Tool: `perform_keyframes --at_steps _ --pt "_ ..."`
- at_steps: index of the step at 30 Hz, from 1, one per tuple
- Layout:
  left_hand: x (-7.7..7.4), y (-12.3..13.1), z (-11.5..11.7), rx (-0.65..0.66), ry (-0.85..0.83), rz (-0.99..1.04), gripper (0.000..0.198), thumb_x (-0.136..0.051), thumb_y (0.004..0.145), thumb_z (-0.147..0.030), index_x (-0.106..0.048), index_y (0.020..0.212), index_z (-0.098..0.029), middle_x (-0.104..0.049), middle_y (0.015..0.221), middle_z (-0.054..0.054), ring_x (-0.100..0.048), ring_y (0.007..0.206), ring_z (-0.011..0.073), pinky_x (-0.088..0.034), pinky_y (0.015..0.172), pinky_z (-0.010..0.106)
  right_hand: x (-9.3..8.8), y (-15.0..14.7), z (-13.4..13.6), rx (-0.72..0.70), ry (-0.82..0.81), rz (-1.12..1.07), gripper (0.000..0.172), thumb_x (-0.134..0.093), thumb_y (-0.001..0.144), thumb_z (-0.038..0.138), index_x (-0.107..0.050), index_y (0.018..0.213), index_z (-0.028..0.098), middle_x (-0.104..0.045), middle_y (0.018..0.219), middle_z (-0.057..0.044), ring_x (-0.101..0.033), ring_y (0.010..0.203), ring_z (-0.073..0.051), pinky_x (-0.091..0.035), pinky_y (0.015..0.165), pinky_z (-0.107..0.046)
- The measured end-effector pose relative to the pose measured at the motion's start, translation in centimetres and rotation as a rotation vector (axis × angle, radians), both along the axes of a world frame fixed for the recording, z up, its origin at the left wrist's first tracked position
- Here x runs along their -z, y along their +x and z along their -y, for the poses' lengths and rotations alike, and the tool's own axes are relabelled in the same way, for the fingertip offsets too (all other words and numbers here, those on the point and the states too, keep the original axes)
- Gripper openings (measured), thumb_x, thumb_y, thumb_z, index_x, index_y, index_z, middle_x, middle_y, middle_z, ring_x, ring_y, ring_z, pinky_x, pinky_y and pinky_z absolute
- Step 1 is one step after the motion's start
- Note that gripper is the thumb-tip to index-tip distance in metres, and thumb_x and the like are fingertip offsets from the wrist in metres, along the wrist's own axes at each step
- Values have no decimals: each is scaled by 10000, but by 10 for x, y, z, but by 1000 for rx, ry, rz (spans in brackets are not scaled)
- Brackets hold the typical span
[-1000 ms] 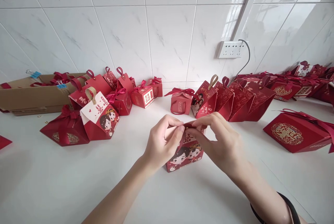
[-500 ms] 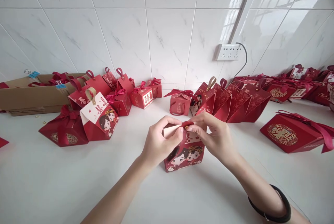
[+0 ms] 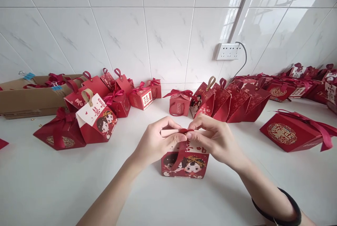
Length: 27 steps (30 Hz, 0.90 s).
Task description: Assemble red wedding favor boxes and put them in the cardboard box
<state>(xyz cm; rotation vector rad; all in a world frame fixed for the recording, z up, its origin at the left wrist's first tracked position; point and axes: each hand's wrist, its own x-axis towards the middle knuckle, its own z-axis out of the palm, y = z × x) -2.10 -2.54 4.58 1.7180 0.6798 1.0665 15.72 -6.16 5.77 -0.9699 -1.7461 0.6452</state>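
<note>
A red and white gift box [image 3: 195, 167] with two cartoon faces stands upright on the white tabletop, its printed front toward me. My left hand [image 3: 158, 141] pinches the top edge from the left, thumb in front and fingers behind. From the right, my right hand [image 3: 214, 137] pinches the same edge, the thumb tips almost meeting. Between them a red ribbon [image 3: 180, 155] is held at the top, with one end hanging down the front. The thumbs cover the spot where the ribbon meets the card.
Finished-looking red boxes [image 3: 119, 103] crowd the left, beside a brown carton [image 3: 31, 103]. More red boxes [image 3: 221, 103] line the wall. One ribboned box [image 3: 292, 131] lies at the right. A power strip [image 3: 228, 51] is on the tiled wall. Small gold bits [image 3: 40, 125] lie at the left.
The box has turned so its front faces me more squarely. A gold fastener seen earlier at its top is now hidden by my thumbs, and the ribbon end hangs in plain sight.
</note>
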Motion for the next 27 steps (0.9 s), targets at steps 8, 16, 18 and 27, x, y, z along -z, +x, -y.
perform_keyframes --at_steps 8,16,18,27 --pt "2 2 6 -112 134 -73 111 -649 820 -267 -579 794 -185 -668 661 12 -639 565 149 -535 475 216 6 12 -4 93 166 174 358 -648 814 477 -588 1036 203 -623 885 -50 -640 773 -160 -547 629 -247" --pt "5 -3 14 -282 1129 1 210 -655 782 -51 -582 945 -162 -672 820 44 -688 773 169 -617 700 258 11 11 -1 151 293 369 920 -760 679 512 -207 1351 217 -471 1198 -159 -583 1016 -256 -564 772 -388" --pt "-1 -8 16 -245 1247 -35 222 -641 788 -35 -579 977 -134 -674 833 63 -691 841 195 -629 747 293 17 0 -1 337 492 216 748 -743 733 434 -264 1272 234 -440 1143 -133 -546 994 -245 -545 773 -415" --pt "-8 -12 18 -432 1235 -54 214 -632 808 -65 -578 971 -194 -663 809 18 -705 783 191 -644 672 296 26 -24 7 276 463 201 157 -609 872 304 -501 942 215 -549 796 -17 -560 688 -148 -506 575 -264"
